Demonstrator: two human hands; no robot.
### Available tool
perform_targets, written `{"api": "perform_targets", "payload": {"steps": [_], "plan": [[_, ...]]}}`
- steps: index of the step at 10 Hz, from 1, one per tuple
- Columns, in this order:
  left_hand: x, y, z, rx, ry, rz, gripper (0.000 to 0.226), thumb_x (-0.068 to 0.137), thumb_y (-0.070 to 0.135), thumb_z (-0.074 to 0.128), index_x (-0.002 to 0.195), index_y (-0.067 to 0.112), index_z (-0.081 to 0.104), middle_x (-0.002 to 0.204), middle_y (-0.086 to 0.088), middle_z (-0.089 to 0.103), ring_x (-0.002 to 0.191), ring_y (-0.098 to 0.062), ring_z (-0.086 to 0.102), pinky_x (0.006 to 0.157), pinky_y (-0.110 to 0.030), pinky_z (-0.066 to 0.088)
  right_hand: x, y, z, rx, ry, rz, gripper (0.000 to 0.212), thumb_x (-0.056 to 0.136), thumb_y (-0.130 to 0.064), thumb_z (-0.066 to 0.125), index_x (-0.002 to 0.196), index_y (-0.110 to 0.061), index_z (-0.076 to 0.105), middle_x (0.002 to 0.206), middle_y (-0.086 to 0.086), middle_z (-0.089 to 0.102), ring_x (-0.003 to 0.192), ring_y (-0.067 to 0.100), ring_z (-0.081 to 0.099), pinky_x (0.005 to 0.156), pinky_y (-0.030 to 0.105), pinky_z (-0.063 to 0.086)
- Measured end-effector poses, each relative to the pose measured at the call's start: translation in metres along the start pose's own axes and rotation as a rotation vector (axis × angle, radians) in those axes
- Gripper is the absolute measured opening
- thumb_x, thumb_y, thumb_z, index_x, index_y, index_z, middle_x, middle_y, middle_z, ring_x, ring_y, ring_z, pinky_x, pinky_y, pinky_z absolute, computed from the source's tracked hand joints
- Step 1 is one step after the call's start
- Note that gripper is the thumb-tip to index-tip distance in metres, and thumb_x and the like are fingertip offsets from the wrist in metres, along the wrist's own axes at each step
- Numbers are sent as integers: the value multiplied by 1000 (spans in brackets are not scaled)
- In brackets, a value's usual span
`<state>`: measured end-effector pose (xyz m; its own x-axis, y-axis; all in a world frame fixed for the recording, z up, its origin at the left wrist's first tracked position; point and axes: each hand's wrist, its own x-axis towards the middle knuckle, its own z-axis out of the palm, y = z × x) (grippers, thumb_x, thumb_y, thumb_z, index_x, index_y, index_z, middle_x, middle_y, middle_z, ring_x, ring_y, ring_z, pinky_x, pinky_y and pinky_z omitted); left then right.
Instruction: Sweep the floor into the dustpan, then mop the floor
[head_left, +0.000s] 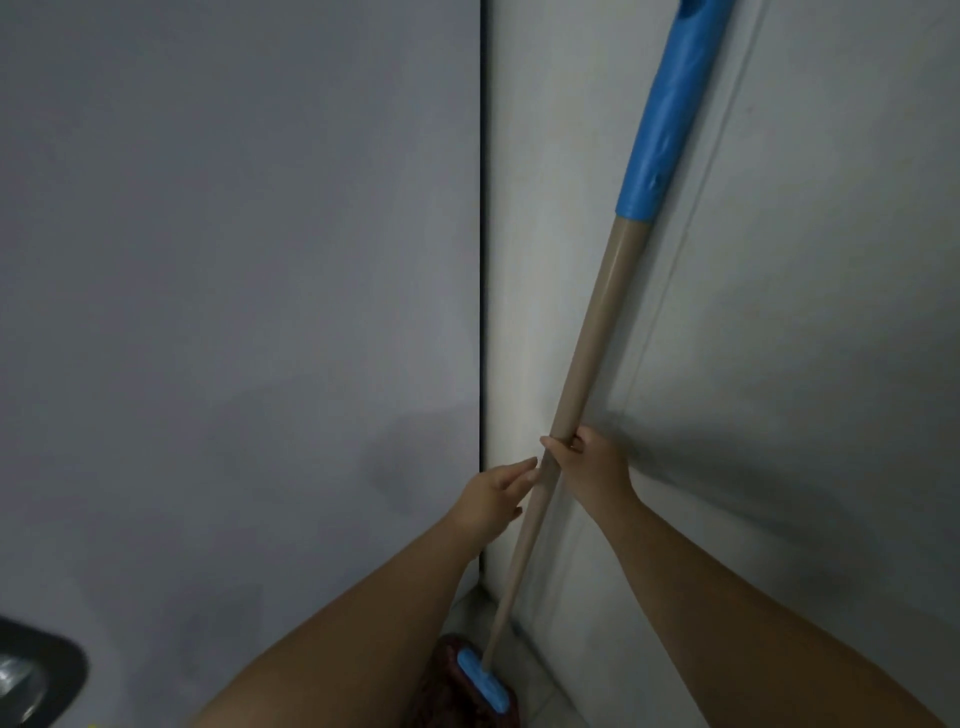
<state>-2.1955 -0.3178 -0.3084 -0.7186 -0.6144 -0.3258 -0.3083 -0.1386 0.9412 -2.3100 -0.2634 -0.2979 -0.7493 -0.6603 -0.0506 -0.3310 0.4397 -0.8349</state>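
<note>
Here the broom handle serves as the landmark: a long beige pole leaning steeply from the floor up toward the upper right, where a blue sleeve covers its top end. The person's right hand has its grip closed round the beige part of the handle, a little below the middle of what shows, with the thumb crossing the front of the pole and the fingers curled behind it. Just to the left of the handle, and slightly lower than the right hand, the left hand reaches in with its grip loosely spread, the fingers straight and pointing at the pole; their tips lie right at its edge, though whether they touch it cannot be told. Both bare forearms run down from the hands to the bottom edge of the view.

At the foot of the handle sits a blue plastic head with dark reddish bristles under and beside it, resting on the pale tiled floor in the corner. Behind the handle stands a white wall; to the left of the handle, past a dark vertical seam, is a grey panel. Far to the lower left of the handle, a dark rounded object shows at the frame's edge, too cut off to identify.
</note>
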Motion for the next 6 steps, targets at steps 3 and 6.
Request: {"api": "perform_targets", "payload": {"steps": [3, 6], "plan": [[-7, -1, -2, 22, 47, -11, 46, 98, 34, 42, 139, 14, 41, 137, -6, 49, 116, -15, 46, 88, -25, 40, -7, -1, -10, -51, -103, 78, 28, 95, -41, 46, 92, -13, 53, 90, 4, 51, 84, 17, 48, 68, 23, 33], [-45, 12, -18, -53, 121, 88, 23, 92, 23, 55, 110, 11, 62, 97, -4, 67, 93, -12, 60, 79, -19, 46, -48, -16, -24, -14, 38, 76, 43, 96, -39, 47, 58, -18, 42, 59, -4, 44, 57, 8, 41, 49, 18, 29]]}}
